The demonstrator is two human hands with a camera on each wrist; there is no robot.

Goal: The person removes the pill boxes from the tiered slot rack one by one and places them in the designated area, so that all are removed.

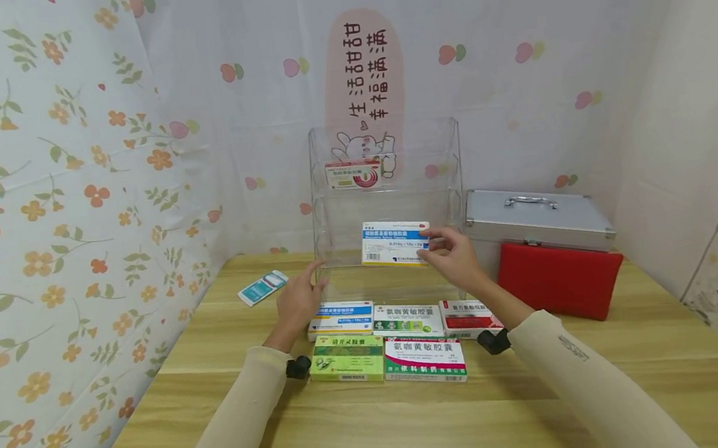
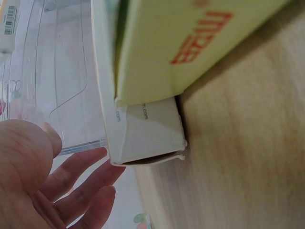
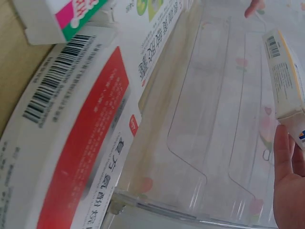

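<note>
My right hand pinches the right end of a white and blue medicine box, held up in front of a clear tiered display rack. In the right wrist view that box shows its barcode side, with fingertips at its near end. My left hand is at the rack's lower left edge. The left wrist view shows the thumb and fingers of this hand on either side of that clear edge. One red and white medicine box stands on an upper tier.
Before the rack lie a blue and white box, a green and white box, a red and white box, a yellow-green box and another white box. A phone-like card lies left; a silver case and red pouch stand right.
</note>
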